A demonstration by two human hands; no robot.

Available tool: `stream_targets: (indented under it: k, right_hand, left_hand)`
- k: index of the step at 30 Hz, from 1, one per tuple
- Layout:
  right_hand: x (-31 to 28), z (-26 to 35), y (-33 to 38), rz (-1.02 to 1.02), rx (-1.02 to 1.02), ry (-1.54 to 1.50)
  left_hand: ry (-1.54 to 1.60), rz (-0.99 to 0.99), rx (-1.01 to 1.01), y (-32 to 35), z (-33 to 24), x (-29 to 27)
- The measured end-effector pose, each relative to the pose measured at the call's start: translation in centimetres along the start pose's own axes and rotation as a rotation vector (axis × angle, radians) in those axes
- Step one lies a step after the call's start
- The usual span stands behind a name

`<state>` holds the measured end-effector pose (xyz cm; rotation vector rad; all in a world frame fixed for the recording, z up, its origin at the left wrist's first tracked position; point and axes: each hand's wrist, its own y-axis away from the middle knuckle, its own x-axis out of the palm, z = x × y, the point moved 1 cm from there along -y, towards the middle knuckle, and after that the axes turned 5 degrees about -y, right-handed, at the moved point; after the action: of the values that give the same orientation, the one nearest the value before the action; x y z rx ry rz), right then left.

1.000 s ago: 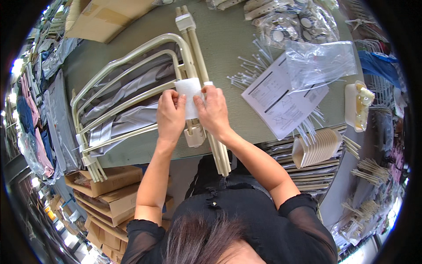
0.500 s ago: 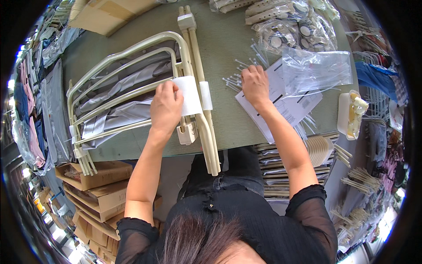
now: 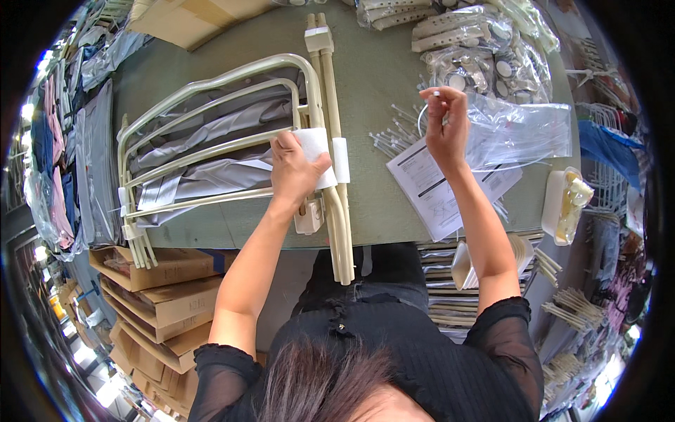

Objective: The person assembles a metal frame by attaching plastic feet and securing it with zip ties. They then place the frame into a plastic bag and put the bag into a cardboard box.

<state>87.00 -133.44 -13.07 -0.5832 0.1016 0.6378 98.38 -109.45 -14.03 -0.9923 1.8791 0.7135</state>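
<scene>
A folded cream metal tube frame [image 3: 211, 81] with grey fabric inside lies on the green table. My left hand [image 3: 294, 165] is closed on a white foam wrap [image 3: 315, 144] around its tubes, thumb pressed against the wrap. A second, smaller white wrap [image 3: 341, 160] sits on the outer tube beside it. My right hand [image 3: 447, 130] is raised over the papers, pinching a thin white cable tie [image 3: 421, 119]; its small white head shows at the fingertips. Loose cable ties [image 3: 397, 133] lie spread just left of that hand. Printed sheets [image 3: 425, 190] lie under my right wrist.
A clear plastic bag [image 3: 527, 130] covers part of the sheets. Bagged parts [image 3: 485, 63] pile up at the far right. A white tray [image 3: 562, 204] stands at the right edge. Cardboard boxes [image 3: 165, 302] are stacked below the table's left side, more frames [image 3: 450, 309] below its right.
My right hand has lifted from the loose cable ties, moving right with one tie. My left hand has closed on the white wrap. The whole view has shifted slightly.
</scene>
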Motion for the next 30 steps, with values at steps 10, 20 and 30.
stream_targets:
  k: [10, 20, 30]
  right_hand:
    - [-4.9, 7.7, -2.8, -0.122, -0.112, -0.227]
    - [-5.2, 11.4, -1.4, -0.153, 0.288, -0.574]
    - [-6.6, 9.6, 0.4, -0.245, 0.591, -0.662]
  left_hand:
    - [0.061, 0.174, 0.078, -0.5, -1.9, -6.1]
    - [0.911, 0.385, 0.295, 0.4, -16.7, -4.1]
    - [0.875, 0.693, 0.038, 2.7, -16.6, -6.6]
